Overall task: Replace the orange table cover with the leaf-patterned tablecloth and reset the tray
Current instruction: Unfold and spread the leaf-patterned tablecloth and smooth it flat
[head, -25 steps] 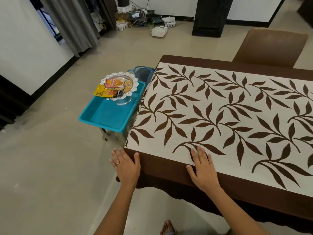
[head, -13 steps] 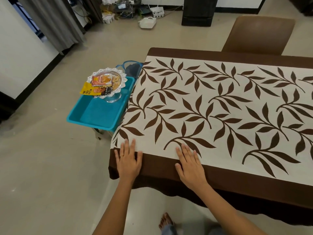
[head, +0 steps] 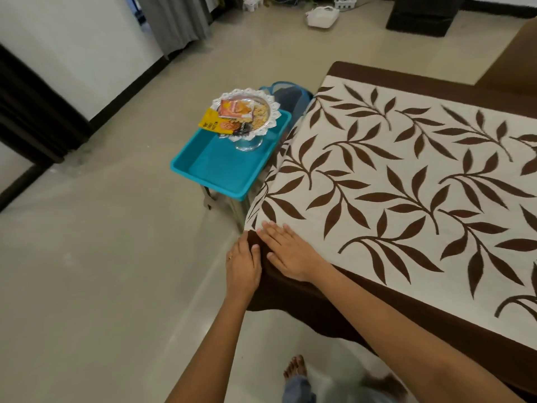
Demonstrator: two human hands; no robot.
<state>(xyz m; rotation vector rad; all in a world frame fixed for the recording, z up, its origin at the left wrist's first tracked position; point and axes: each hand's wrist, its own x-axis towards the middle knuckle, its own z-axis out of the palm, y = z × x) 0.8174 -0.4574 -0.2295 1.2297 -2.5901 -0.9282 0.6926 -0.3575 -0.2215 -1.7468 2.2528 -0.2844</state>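
The leaf-patterned tablecloth [head: 406, 175], cream with brown leaves and a brown border, covers the table. My right hand [head: 286, 251] lies flat with straight fingers on its near left corner. My left hand [head: 243, 264] presses the hanging brown border just below that corner, fingers straight against the cloth. A silver pedestal tray [head: 247, 117] with a lacy rim holds snack packets and stands in a turquoise bin [head: 220, 167] to the table's left. No orange cover is in view.
The turquoise bin rests on a small metal stool [head: 225, 200]. A blue mesh basket [head: 286, 94] sits behind it against the table. A brown chair [head: 514, 62] stands at the far side. Curtain, cables and a dark cabinet [head: 421, 13] line the back wall. Bare foot [head: 295, 366] below.
Both hands slid left along the near edge to the table's left corner. My left hand dropped from the top onto the hanging border. The camera turned left.
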